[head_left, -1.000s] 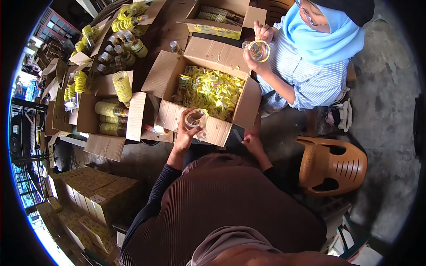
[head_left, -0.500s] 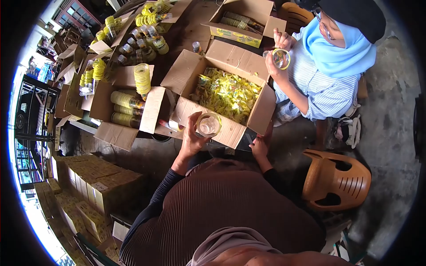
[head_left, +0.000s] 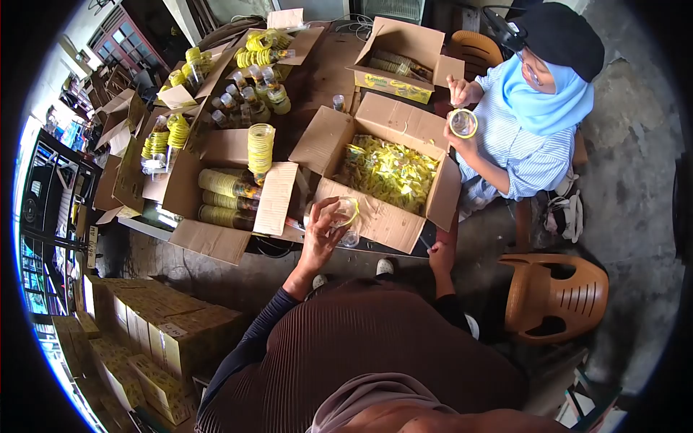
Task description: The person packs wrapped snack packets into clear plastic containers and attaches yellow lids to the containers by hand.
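Note:
My left hand (head_left: 320, 237) is closed around a clear plastic cup (head_left: 348, 212) with a yellow rim, held up over the near flap of the carton. Just below it, a second clear cup or cup bottom (head_left: 350, 238) shows near the table edge. My right hand (head_left: 442, 254) is closed at the carton's near right corner, on a thin, pale stick-like tool (head_left: 425, 243) whose kind I cannot make out. The open cardboard carton (head_left: 345, 189) in front of me holds a heap of yellow and clear plastic scraps (head_left: 393, 173).
A co-worker (head_left: 534, 126) across on the right holds a similar cup (head_left: 463, 123). On the left stands a carton (head_left: 180, 180) of stacked cups, with an upright cup stack (head_left: 260, 150) beside it. An orange plastic chair (head_left: 556, 296) is at right; sealed boxes (head_left: 159, 325) stand at lower left.
The whole view has shifted, so the table sits lower and further right. My left hand has turned the cup, and my right hand's thin tool now shows. The co-worker's cup has also turned.

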The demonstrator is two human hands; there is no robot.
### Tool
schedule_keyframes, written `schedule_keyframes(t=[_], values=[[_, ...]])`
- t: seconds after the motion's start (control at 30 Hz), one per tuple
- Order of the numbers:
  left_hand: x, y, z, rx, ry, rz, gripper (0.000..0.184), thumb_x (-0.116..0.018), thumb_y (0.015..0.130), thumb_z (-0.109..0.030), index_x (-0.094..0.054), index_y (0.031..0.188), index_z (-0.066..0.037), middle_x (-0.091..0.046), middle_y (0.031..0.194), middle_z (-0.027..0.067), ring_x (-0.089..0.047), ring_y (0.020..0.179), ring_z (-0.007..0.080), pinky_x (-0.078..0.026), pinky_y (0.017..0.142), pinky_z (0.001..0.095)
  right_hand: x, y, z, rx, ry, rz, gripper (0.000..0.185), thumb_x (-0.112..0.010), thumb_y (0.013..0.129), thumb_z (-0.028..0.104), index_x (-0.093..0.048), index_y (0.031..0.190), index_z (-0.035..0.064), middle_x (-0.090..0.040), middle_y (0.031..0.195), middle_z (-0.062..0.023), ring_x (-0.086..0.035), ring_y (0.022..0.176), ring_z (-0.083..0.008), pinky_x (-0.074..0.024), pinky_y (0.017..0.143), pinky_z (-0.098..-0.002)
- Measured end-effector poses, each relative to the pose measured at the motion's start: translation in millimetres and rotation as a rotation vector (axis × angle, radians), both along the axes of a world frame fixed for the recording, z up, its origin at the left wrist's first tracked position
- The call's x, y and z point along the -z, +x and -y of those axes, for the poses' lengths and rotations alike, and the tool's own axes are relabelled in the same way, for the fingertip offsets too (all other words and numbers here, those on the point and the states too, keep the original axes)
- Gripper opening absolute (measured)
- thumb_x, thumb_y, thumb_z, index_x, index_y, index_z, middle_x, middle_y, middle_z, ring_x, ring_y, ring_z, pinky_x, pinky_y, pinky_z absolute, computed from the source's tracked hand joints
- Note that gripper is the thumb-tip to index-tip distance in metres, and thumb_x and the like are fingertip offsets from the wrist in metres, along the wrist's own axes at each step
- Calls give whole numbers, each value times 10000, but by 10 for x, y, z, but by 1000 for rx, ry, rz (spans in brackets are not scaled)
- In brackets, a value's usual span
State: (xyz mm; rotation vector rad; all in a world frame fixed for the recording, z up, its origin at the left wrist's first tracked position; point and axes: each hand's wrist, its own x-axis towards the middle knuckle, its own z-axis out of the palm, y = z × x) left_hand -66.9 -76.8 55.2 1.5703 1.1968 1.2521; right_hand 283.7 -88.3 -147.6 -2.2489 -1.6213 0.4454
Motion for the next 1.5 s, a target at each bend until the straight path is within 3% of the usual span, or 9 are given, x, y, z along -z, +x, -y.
schedule_keyframes(t=[0.1,0.2,0.3,0.33,0.43,0.5,0.67,0.93,1.5], values=[[-52,-176,90,-119,118,-218,209,-752,730,-21,-687,921,-74,-514,1237,134,-474,1226,340,-448,963,441,-169,-58,118,56,76,3,185,-781,691,126,-640,804,85,-632,797,-131,-626,782,-334,-493,695,-435],[-100,-266,144,-242,232,-369,183,-782,698,-87,-717,851,-163,-599,1065,39,-476,1218,294,-302,1057,521,-480,-197,222,16,215,-39,174,-745,715,73,-622,839,67,-615,826,-133,-611,785,-331,-486,700,-426],[-99,-390,125,-245,317,-587,218,-801,672,-84,-715,849,-177,-626,1032,30,-482,1214,284,-220,1095,580,-1005,-553,290,-35,359,-163,178,-707,732,17,-611,877,56,-592,830,-130,-598,776,-323,-483,697,-406],[-118,-415,102,-222,334,-573,203,-805,677,-114,-719,842,-194,-630,926,20,-503,1185,257,-123,1098,636,-1097,-681,286,-18,366,-157,178,-707,732,17,-611,877,56,-592,830,-130,-598,776,-323,-483,697,-406],[-130,-424,59,-187,417,-548,148,-779,700,-158,-730,840,-163,-597,826,8,-537,1087,240,-106,1104,623,-1400,-1122,263,-101,613,-258,172,-678,749,-13,-618,897,49,-573,808,-129,-588,742,-322,-482,684,-389],[-126,-431,30,-154,439,-555,159,-785,702,-151,-726,849,-162,-600,804,12,-563,1035,221,-123,1112,596,-1727,-1441,287,-166,588,-448,167,-650,771,-26,-625,920,47,-570,816,-128,-581,744,-316,-482,676,-381],[-190,-420,8,-117,451,-589,100,-760,718,-181,-727,804,-140,-593,709,9,-581,759,175,-213,1096,480,-2054,-1953,316,-276,760,-310,126,-639,793,-4,-640,915,30,-572,847,-111,-571,815,-284,-482,716,-369],[-326,-349,45,-87,410,-606,102,-732,767,-190,-725,821,-103,-614,697,15,-609,728,185,-274,1038,444,-2066,-2139,336,-392,819,-116,173,-676,740,14,-661,907,56,-529,790,-76,-565,744,-251,-483,643,-366],[-219,106,-100,-156,328,-561,82,-710,782,-164,-715,797,-85,-618,660,5,-605,682,168,-297,1020,438,-2060,-1753,2,-513,743,-198,150,-679,748,36,-640,893,49,-512,778,-83,-567,740,-266,-475,636,-376]])
